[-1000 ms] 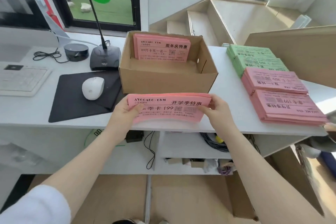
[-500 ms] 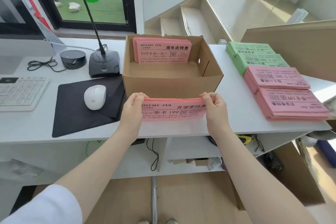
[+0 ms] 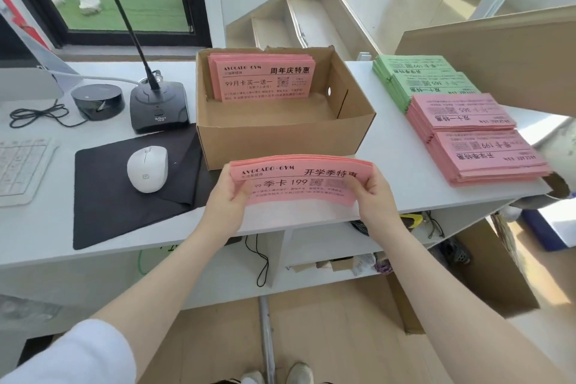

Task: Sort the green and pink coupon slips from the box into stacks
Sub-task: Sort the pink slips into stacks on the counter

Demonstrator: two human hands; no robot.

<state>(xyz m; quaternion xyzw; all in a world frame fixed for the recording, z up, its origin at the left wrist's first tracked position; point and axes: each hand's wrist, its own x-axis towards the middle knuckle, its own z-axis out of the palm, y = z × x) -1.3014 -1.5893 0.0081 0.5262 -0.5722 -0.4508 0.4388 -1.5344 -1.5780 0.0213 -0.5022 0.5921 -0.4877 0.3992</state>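
Right in front of you runs the white desk, smooth and matte, with a shelf of tangled cables under its front edge. On it sits the brown corrugated cardboard box, open-topped with raw, slightly torn rims; a bundle of pink slips stands upright against its back wall, black print facing you. To the left of the box lies a black fabric mouse pad, one corner folded over, with a glossy white mouse on it. Along the desk's right side you have four flat stacks in an overlapping row: two green stacks farther back, then two pink stacks nearer, their print upside down to you. Just in front of the box, you hold a thin pink sheaf, bowed upward in an arch, its edges fanned a little at the top. Your left hand grips its left end with the thumb on the printed face; your right hand pinches the right end the same way.
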